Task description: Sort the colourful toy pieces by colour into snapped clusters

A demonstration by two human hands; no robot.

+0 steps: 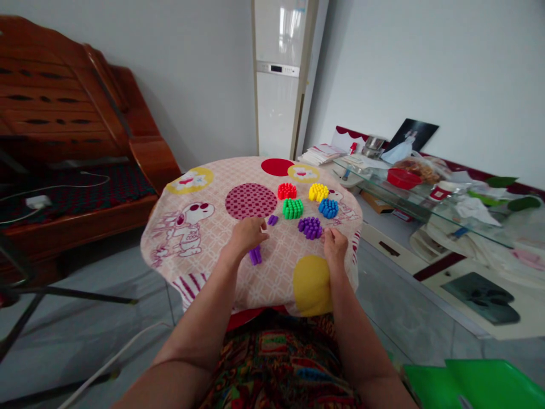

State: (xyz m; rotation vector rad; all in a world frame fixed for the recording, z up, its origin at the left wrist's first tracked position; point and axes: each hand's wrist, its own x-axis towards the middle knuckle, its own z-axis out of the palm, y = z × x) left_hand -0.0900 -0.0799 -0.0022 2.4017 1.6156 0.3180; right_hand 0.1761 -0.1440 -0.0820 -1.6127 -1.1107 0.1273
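Over the table, my left hand has its fingers loosely curled, with a small gap between thumb and fingertips and nothing visible between them. Just below it lies a purple plastic piece, partly covered by the hand. A smaller purple piece rests beyond its fingertips. My right hand is pinched closed at the right edge of a cluster of purple plastic pieces; what its fingertips grip is too small to tell. Behind stand clusters of green, blue, red and yellow pieces.
A patterned cloth covers the round table. At right, a glass-topped cabinet holds papers, a red bowl and bags. A wooden bench stands left, a tall white unit behind. Something green is at lower right.
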